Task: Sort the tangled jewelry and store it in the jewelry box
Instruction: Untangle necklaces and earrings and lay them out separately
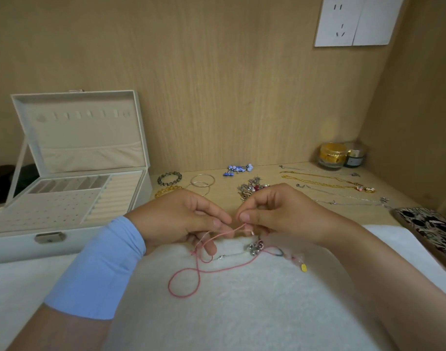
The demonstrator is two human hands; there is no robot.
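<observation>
1. The left hand [181, 219] and the right hand [275, 214] each pinch the thin pink cord [236, 229] in curled fingertips, close together.
2. Pulling hard could tighten the knot at the silvery charm tangle [256, 247] on the white fuzzy cloth [242, 312].
3. Charms might snag the cloth's fibres before reaching the open cream jewelry box [19, 247], on the left.

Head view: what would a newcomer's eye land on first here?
First, the two hands at centre: the left hand and right hand pinch a pink cord whose loop trails onto the white cloth. Next, the open white jewelry box stands at left, and a gold chain lies stretched out at back right.
</observation>
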